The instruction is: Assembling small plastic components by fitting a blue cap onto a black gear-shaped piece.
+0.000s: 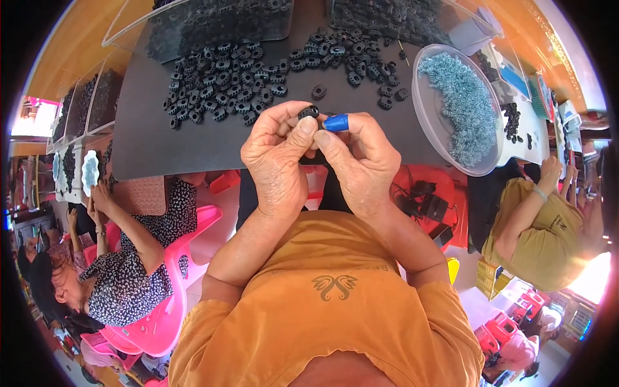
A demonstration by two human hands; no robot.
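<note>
My left hand (278,151) pinches a small black ribbed plastic part (309,112) between thumb and fingers, above the table's near edge. Against it, my right hand (361,155) has thumb and index finger pressed together. A blue finger cover (336,122) sits on that index finger; whatever lies between these fingertips is hidden. One loose black part (318,91) rests just beyond my hands. Farther off spreads a heap of similar black parts (225,84). To the right stands a round clear tray (422,122) with a pile of tiny teal pieces (461,97) in it.
Two clear bins of black parts (219,26) (393,19) stand along the far side of the dark table (145,142). A thin pointed tool (403,51) lies near the tray. People work at both sides, one on a pink chair (177,284). A red stool (454,213) holds cables below.
</note>
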